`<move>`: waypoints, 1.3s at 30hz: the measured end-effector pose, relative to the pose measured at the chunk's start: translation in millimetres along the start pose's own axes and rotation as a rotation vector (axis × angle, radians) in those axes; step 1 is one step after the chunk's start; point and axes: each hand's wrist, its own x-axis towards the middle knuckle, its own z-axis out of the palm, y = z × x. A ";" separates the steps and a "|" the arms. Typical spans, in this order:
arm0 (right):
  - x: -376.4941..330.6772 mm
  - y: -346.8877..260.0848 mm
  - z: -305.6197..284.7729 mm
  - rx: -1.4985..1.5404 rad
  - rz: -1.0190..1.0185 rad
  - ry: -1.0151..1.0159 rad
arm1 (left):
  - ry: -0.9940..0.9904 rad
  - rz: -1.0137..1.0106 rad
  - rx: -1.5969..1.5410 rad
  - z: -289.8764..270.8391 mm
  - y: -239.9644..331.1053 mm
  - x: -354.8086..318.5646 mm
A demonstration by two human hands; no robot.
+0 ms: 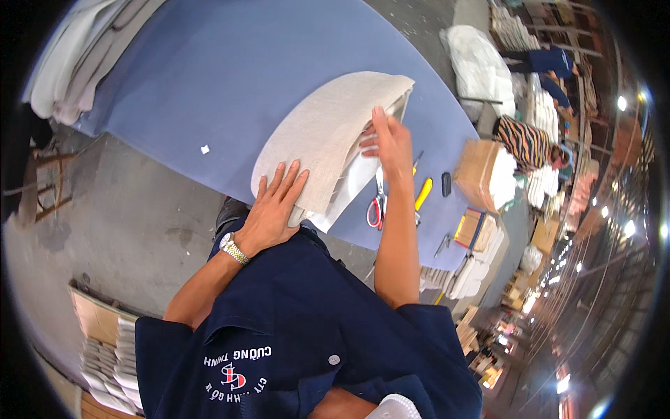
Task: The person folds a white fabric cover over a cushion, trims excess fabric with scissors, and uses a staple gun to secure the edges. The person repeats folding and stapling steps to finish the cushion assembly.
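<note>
A beige curved fabric cover (328,133) lies at the near side of the blue counter (230,77), right against the person's body, probably so that both arms reach it without stretching. The left hand (278,206) lies over its near end, fingers spread and flat on the cloth, seemingly to steady it; the thumb is hidden, so I cannot tell whether it pinches the edge. The right hand (386,144) is at the open side, fingers bent in toward the gap and partly out of sight; whether they clamp the cloth I cannot tell. That side perhaps faces right to let this hand in. A white sheet (354,187) shows below the opening, partly covered.

Red-handled scissors (376,208), a yellow-handled tool (423,194) and a small black object (447,184) lie to the right, apparently set within reach yet clear of the cloth. Pale cushions (91,59) stand stacked at the far left.
</note>
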 end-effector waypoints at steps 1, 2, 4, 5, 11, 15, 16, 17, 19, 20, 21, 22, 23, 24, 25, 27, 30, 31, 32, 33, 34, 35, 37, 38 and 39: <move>13.2 1.5 -6.3 -0.033 0.054 0.062 | -0.010 0.012 0.006 5.5 -1.7 0.6; 28.9 6.2 -9.3 -0.062 0.107 0.113 | -0.028 0.007 0.016 6.8 -2.2 -0.3; 57.2 11.7 -22.0 -0.102 0.160 0.204 | -0.051 0.000 0.028 8.3 0.2 -0.1; 70.3 17.3 -29.1 -0.110 0.165 0.233 | -0.063 -0.002 0.040 9.9 1.2 -0.9; 123.2 81.2 -70.9 -0.109 0.003 0.329 | -0.043 -0.005 0.056 22.5 0.4 -5.7; 118.5 126.1 -78.6 -0.104 -0.080 0.395 | -0.015 0.014 0.060 10.8 -8.2 -9.5; 115.2 132.1 -79.0 0.006 -0.063 0.413 | -0.013 0.024 0.063 7.8 -10.7 -10.2; 103.5 122.7 -67.2 0.125 -0.044 0.423 | -0.016 0.010 0.046 -0.5 -14.5 -13.4; 75.5 113.0 -54.6 0.222 -0.064 0.400 | -0.033 -0.017 0.015 -26.0 -19.3 -22.2; 61.2 110.2 -54.4 0.194 -0.111 0.374 | -0.075 -0.061 -0.084 -41.2 -19.1 -28.4; 50.0 107.9 -52.6 0.170 -0.157 0.342 | -0.114 -0.113 -0.177 -56.4 -16.5 -39.0; 34.7 104.7 -44.5 0.079 -0.222 0.340 | -0.153 -0.177 -0.271 -65.0 -14.1 -53.0; 13.8 100.5 -34.1 -0.012 -0.272 0.343 | -0.141 -0.165 -0.287 -63.1 -15.8 -70.6; -3.1 99.1 -24.4 -0.100 -0.320 0.347 | -0.131 -0.152 -0.299 -57.0 -21.3 -90.1; -15.4 98.8 -19.7 -0.037 -0.329 0.328 | -0.124 -0.139 -0.310 -56.2 -28.2 -103.5; -34.9 102.4 -20.4 0.075 -0.333 0.327 | -0.254 -0.193 -0.377 -76.0 -20.4 -95.5; -42.1 110.0 -30.4 0.081 -0.224 0.325 | -0.482 -0.282 -0.567 -104.4 -33.2 -63.9; -42.6 108.7 -34.7 0.082 -0.218 0.340 | -0.523 -0.283 -0.597 -104.2 -41.1 -45.1; -44.8 104.6 -35.6 0.086 -0.213 0.348 | -0.558 -0.289 -0.627 -103.4 -48.5 -27.2; -44.4 100.1 -35.9 0.095 -0.210 0.350 | -0.548 -0.290 -0.573 -97.6 -49.3 -6.2; -41.6 97.5 -35.0 0.096 -0.207 0.341 | -0.530 -0.286 -0.520 -82.8 -48.1 17.7; -40.5 96.6 -34.7 0.101 -0.196 0.333 | -0.520 -0.285 -0.464 -68.6 -45.2 42.8; -39.1 90.7 -34.1 0.087 -0.178 0.301 | -0.489 -0.239 -0.332 -42.8 -42.5 89.7; -39.6 87.3 -34.0 0.068 -0.168 0.284 | -0.497 -0.216 -0.317 -31.5 -44.1 116.0; -39.3 83.1 -34.2 0.055 -0.160 0.253 | -0.499 -0.205 -0.301 -22.8 -43.5 138.2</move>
